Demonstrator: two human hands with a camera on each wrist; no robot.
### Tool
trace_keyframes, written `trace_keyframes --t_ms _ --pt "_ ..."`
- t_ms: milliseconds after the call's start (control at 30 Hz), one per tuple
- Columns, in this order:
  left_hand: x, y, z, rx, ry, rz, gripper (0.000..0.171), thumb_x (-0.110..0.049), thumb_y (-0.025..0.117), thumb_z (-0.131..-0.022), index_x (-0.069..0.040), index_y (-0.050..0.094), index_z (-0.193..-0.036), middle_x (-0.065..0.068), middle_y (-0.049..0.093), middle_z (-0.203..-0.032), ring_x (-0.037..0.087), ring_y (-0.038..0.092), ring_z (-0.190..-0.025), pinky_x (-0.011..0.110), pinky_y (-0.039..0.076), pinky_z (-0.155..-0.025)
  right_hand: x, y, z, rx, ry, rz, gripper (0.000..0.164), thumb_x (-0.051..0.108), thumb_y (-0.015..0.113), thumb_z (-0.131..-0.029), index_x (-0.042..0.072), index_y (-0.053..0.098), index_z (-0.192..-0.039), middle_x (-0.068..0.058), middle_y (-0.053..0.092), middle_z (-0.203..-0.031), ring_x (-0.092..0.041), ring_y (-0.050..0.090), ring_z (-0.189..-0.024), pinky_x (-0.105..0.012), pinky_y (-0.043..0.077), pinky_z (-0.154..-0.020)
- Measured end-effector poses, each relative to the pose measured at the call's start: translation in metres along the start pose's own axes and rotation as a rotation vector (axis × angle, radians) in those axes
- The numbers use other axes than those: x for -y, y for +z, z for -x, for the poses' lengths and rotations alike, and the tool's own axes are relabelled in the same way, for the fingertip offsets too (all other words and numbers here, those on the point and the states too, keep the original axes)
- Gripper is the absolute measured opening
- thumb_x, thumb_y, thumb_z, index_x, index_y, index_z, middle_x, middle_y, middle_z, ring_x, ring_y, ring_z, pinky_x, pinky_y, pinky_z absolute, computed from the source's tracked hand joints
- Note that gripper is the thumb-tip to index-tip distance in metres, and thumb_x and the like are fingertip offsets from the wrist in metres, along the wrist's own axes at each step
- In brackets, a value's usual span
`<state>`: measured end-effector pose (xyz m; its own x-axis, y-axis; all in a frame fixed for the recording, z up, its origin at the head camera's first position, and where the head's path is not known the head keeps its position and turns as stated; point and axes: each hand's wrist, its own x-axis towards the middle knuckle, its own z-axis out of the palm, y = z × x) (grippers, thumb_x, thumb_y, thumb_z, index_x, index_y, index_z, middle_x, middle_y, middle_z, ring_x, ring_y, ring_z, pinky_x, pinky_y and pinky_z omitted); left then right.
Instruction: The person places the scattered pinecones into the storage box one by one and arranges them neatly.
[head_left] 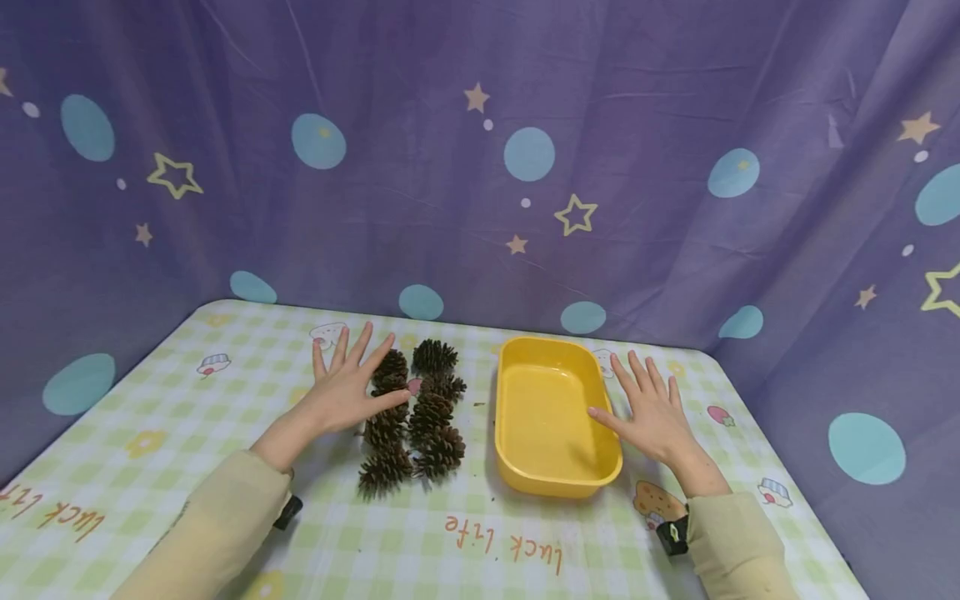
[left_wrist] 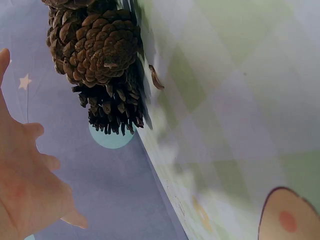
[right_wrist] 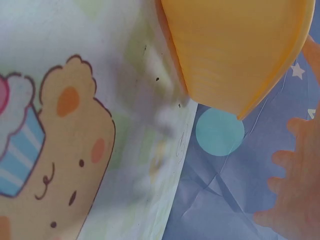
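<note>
- Left hand (head_left: 347, 395): grip wide, fingers spread, nothing held. It hangs over the left edge of the cone group; the left wrist view shows a gap between the fingers and the cones.
- Brown, woody, scaly pine cones (head_left: 385, 471): on the green-and-white checked tabletop (head_left: 360, 546), left of the tub, crowded into two rows running near to far. Axes of single cones hard to read; one turns a rounded end to the left wrist camera.
- Cone handling, my guess: light, stiff, dry; rough enough not to slip. Scale tips likely brittle; a loose curved brown flake (left_wrist: 156, 78) lies beside them. Best held round the thick middle, lightly.
- Yellow, rounded-rectangular, seemingly plastic tub (head_left: 555, 483): right of the cones, upright, mouth upward. Long axis near to far. Probably light, fairly stiff, smooth and a little slippery. Best held at the rim, midway along both long walls.
- Right hand (head_left: 649, 418): fingers spread, grip wide and holding nothing, at the tub's right wall. Thumb overlaps the rim in the head view; whether it touches, cannot tell.
</note>
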<state>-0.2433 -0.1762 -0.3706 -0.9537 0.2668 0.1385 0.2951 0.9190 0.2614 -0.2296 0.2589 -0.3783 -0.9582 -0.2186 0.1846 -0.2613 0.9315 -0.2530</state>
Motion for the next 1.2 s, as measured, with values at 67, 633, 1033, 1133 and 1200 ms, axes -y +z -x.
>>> trace_keyframes --t_ms 67,633,1033,1133,1200 --pt "0.0 0.0 0.001 0.0 0.0 0.001 0.089 -0.07 0.043 -0.08 -0.024 0.009 -0.148 0.01 -0.01 -0.152 0.039 -0.02 -0.134 0.057 -0.03 -0.095 0.0 0.0 0.0 0.0 -0.002 -0.001 0.087 0.065 0.048 -0.081 0.026 0.008 -0.148 -0.012 0.004 -0.153 -0.037 -0.001 -0.139 -0.065 -0.003 -0.105" --pt "-0.001 -0.002 0.004 -0.028 0.05 -0.004 0.089 -0.072 0.043 -0.079 -0.027 0.008 -0.147 0.009 -0.005 -0.153 0.039 -0.015 -0.136 0.06 -0.027 -0.097 0.002 0.003 0.002 -0.039 -0.034 -0.047 0.081 0.059 0.05 -0.084 0.026 0.012 -0.147 -0.015 0.018 -0.15 -0.039 0.015 -0.136 -0.064 0.006 -0.105" --pt "-0.005 0.0 0.006 -0.119 0.15 -0.038 0.082 -0.064 0.05 -0.08 -0.018 0.029 -0.144 0.011 0.024 -0.149 0.037 0.009 -0.138 0.06 -0.002 -0.108 0.0 0.011 0.007 0.01 0.039 -0.237 0.078 0.047 0.054 -0.087 0.015 0.015 -0.147 -0.02 0.026 -0.146 -0.04 0.028 -0.131 -0.059 0.027 -0.102" --pt "-0.009 -0.002 0.008 -0.135 0.187 -0.037 0.078 -0.058 0.055 -0.081 -0.014 0.034 -0.142 0.012 0.03 -0.146 0.036 0.016 -0.136 0.059 0.003 -0.109 0.001 0.014 0.008 0.013 0.048 -0.296 0.077 0.042 0.055 -0.088 0.011 0.016 -0.147 -0.021 0.027 -0.145 -0.041 0.033 -0.128 -0.058 0.03 -0.101" --pt "-0.014 -0.002 0.009 -0.142 0.21 -0.04 0.077 -0.057 0.056 -0.081 -0.012 0.036 -0.14 0.012 0.034 -0.144 0.035 0.021 -0.135 0.057 0.006 -0.11 0.001 0.015 0.009 0.017 0.055 -0.333 0.076 0.037 0.056 -0.089 0.011 0.015 -0.147 -0.02 0.027 -0.146 -0.04 0.035 -0.127 -0.057 0.033 -0.099"
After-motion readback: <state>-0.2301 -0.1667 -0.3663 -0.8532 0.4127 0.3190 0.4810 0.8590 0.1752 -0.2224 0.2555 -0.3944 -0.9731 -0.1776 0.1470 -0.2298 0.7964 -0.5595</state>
